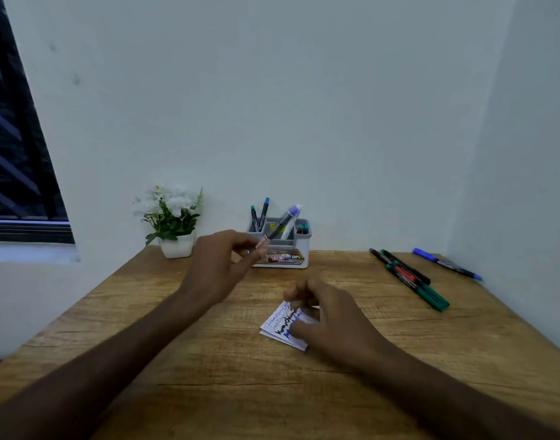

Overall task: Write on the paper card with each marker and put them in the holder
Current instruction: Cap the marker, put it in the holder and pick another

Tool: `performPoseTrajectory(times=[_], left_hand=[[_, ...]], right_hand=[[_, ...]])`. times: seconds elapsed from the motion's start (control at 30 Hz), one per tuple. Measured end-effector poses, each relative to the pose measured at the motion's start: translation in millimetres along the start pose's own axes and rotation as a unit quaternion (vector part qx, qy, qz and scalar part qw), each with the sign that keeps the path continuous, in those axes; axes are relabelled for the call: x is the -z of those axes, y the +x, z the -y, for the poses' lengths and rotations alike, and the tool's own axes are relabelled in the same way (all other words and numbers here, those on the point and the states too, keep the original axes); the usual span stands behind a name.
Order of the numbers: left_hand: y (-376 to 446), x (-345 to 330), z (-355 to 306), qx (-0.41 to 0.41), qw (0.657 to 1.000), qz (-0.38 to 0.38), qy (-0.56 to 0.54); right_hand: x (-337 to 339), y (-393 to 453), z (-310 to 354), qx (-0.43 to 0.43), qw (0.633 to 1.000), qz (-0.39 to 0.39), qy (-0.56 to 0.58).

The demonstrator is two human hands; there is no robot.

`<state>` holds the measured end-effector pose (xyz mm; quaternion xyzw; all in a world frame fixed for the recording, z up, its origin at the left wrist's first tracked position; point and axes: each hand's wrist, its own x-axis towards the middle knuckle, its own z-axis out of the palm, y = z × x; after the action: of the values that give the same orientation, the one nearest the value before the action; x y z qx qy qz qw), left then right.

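Right hand (pixel 331 315) seemingly presses scribbled paper card (pixel 283 325); left hand (pixel 223 265) pinches slim marker (pixel 274 231).

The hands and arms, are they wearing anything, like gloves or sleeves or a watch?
No. The left hand and right hand have no gloves, and no rings show. Both forearms are bare to the picture's bottom edge: no sleeves, watch or bracelet in view.

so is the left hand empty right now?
No, the left hand pinches a dark marker, its far end angled up toward the grey holder.
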<state>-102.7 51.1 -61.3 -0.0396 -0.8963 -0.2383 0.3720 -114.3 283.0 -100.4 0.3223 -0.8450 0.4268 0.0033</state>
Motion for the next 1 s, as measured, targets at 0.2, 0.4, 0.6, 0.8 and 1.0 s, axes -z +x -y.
performPoseTrajectory(times=[0.2,0.4,0.6,0.8,1.0], left_hand=[[64,-14,4,0.054,0.993,-0.042,-0.099],[112,-43,13,0.097,0.995,-0.023,0.003],[118,-73,33,0.134,0.985,-0.002,0.110],[117,-78,38,0.126,0.983,0.005,0.131],[87,-36,18,-0.024,0.991,-0.082,0.099]], right_hand=[[27,6,1,0.149,0.954,0.169,-0.200],[27,5,-13,0.167,0.938,0.176,-0.247],[20,3,-11,0.172,0.940,0.163,-0.244],[19,4,-11,0.176,0.940,0.164,-0.243],[12,4,-18,0.186,0.943,0.151,-0.232]])
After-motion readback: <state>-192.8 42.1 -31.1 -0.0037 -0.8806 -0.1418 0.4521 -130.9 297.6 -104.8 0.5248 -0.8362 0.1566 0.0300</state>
